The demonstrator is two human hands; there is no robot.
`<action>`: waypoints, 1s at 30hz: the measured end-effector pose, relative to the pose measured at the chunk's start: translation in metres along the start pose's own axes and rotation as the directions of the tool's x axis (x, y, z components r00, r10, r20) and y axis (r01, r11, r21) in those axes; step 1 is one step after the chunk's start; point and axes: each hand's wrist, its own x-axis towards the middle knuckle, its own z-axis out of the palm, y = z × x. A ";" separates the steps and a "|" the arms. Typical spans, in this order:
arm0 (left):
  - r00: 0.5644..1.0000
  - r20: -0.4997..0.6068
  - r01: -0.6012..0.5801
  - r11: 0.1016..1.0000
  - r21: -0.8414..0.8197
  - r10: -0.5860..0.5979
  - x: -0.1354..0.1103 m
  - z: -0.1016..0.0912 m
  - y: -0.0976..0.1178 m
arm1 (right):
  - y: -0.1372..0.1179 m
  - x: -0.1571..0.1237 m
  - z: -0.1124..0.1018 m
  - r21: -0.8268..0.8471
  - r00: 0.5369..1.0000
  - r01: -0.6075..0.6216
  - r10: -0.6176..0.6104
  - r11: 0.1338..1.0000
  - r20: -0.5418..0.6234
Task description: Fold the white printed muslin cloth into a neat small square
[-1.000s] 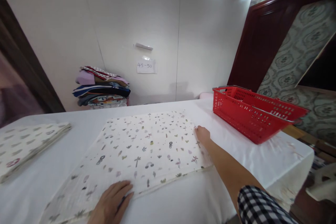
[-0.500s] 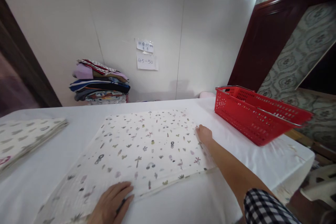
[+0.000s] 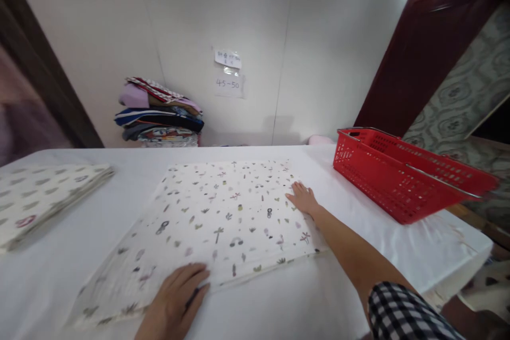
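A cream cloth printed with small motifs [image 3: 215, 218] lies spread flat on the white table [image 3: 358, 223]. My left hand [image 3: 177, 300] rests palm down on its near edge, fingers stretched out. My right hand [image 3: 303, 197] lies flat on the cloth's right side, fingers spread, with a checked sleeve at the elbow. Neither hand holds anything.
A folded pile of the same printed cloth [image 3: 43, 196] sits at the table's left. A red plastic basket [image 3: 406, 175] stands at the right, near the table's edge. A stack of folded fabrics [image 3: 159, 114] stands against the white wall under two paper notes [image 3: 228, 71]. A dark door is at the right.
My right hand has slid a little inward onto the cloth from its right edge. My left hand stays on the near edge. The camera has shifted slightly.
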 end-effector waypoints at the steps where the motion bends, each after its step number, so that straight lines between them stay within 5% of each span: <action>1: 1.000 0.011 0.012 1.000 -0.012 -0.012 0.002 -0.003 0.005 | 0.000 -0.002 -0.001 -0.014 1.000 -0.003 0.003 1.000 0.003; 7: 0.979 0.159 0.151 0.978 -0.144 -0.128 0.009 -0.021 0.030 | 0.032 -0.006 0.012 -0.081 0.993 -0.092 0.085 0.992 -0.084; 10: 0.971 0.172 0.196 0.966 -0.171 -0.166 0.008 -0.024 0.033 | 0.049 0.003 0.019 -0.074 0.998 -0.062 0.060 0.995 -0.036; 12: 0.971 0.175 0.194 0.965 -0.177 -0.163 0.006 -0.024 0.034 | 0.050 0.002 0.025 -0.123 0.995 -0.012 0.000 0.992 -0.101; 15: 0.973 0.189 0.164 0.970 -0.182 -0.129 0.004 -0.022 0.035 | 0.044 -0.008 0.035 -0.151 0.978 0.084 -0.111 0.985 -0.179; 19: 0.979 0.182 0.124 0.979 -0.161 -0.095 0.001 -0.022 0.035 | 0.030 -0.025 0.041 -0.124 0.990 0.094 -0.107 0.988 -0.097; 23: 0.983 0.170 0.090 0.991 -0.104 -0.071 -0.009 -0.035 0.035 | 0.009 -0.043 0.045 -0.129 0.971 0.170 -0.189 0.977 -0.149; 26: 0.981 0.136 0.141 0.990 -0.028 -0.136 -0.026 -0.055 0.027 | -0.008 -0.061 0.053 -0.095 0.944 0.296 -0.306 0.950 -0.124; 30: 0.950 0.053 0.302 0.947 0.109 -0.309 -0.054 -0.084 0.004 | -0.033 -0.087 0.047 -0.019 0.943 0.284 -0.282 0.959 -0.176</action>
